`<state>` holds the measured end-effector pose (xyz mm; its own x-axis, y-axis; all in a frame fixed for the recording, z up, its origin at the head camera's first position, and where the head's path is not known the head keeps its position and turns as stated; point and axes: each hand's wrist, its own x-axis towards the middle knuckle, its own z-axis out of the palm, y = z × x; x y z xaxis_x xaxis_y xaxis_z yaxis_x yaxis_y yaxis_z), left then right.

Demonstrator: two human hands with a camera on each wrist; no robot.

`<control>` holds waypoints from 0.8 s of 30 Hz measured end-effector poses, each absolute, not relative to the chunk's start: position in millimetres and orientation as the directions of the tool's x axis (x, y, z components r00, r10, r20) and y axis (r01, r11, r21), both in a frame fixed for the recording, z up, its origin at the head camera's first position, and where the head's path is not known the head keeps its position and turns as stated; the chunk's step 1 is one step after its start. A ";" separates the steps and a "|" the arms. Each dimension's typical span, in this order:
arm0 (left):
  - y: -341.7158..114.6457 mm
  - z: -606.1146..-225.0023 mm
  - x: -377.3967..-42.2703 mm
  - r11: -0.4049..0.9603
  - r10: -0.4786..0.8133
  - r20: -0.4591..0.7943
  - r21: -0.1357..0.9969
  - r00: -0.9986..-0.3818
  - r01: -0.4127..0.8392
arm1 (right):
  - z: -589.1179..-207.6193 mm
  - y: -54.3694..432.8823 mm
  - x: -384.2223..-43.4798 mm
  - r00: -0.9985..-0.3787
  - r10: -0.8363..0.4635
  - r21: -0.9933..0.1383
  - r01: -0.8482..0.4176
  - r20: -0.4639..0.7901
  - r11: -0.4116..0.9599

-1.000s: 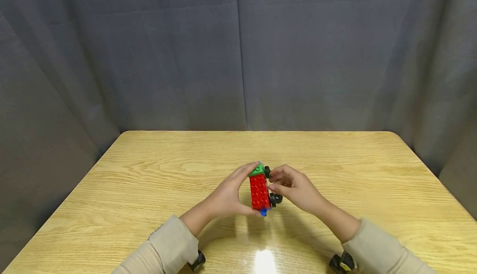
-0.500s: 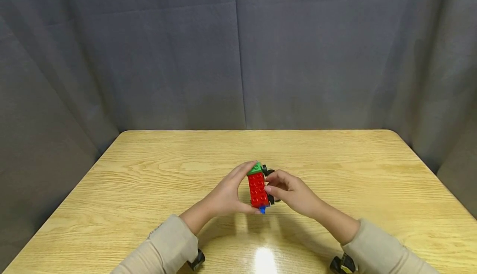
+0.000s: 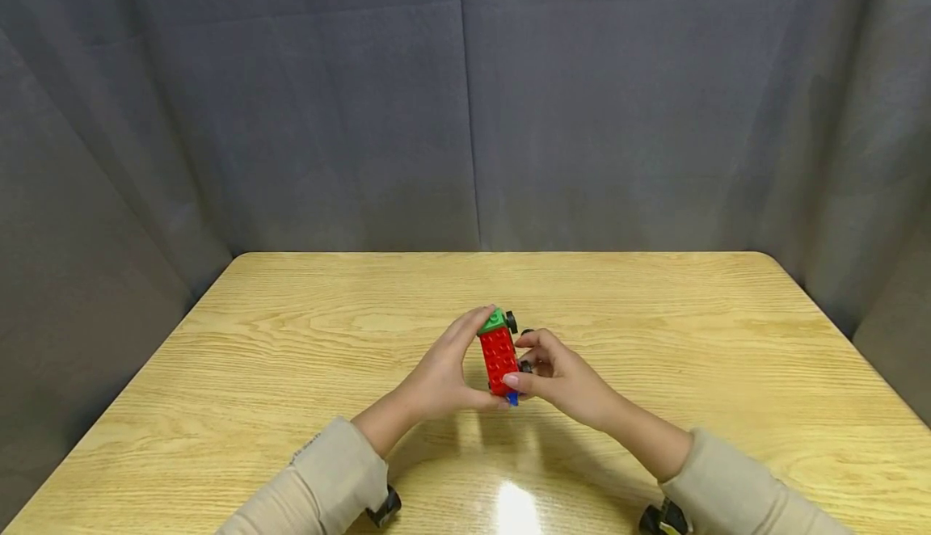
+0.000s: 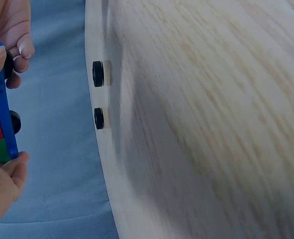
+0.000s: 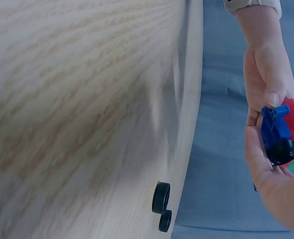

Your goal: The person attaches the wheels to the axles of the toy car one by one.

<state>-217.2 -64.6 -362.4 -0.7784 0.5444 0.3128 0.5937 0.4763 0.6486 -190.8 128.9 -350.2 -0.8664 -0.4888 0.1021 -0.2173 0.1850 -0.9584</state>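
Left hand (image 3: 442, 373) grips a small toy vehicle (image 3: 498, 357), its body a studded red plastic brick with a green plastic piece (image 3: 494, 321) at the far end and a blue plastic base (image 5: 275, 124) beneath. Those fingers reach to the green piece and the thumb presses at the blue near end, so the left hand spans the whole length. The vehicle is held above the pale wood-grain worktop (image 3: 327, 325), about midway between its left and right edges. Its long axis runs from the near edge toward the far edge, the green end slanted slightly toward the far left corner. Right hand (image 3: 570, 381) comes from the right, thumb on the red brick and fingers curled at its right side, gripping by the near end; both hands touch the vehicle, so neither is nearer. Two separate black wheels (image 4: 98, 73) stand on the worktop, apart from it.

Compared with half a second ago, the vehicle sits a little farther toward the far edge, and the right thumb has moved from mid-length to the near end.
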 end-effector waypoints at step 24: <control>-72.6 -359.6 -218.1 0.336 0.544 0.205 0.836 -0.814 0.435 | -354.3 130.5 -185.8 -0.871 -0.481 -0.953 -0.222 0.099 0.207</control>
<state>-218.1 -72.6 -359.6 -0.8139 0.5437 0.2048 0.4345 0.3356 0.8358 -185.8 130.5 -354.3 -0.8710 -0.4812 0.0989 -0.2225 0.2068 -0.9527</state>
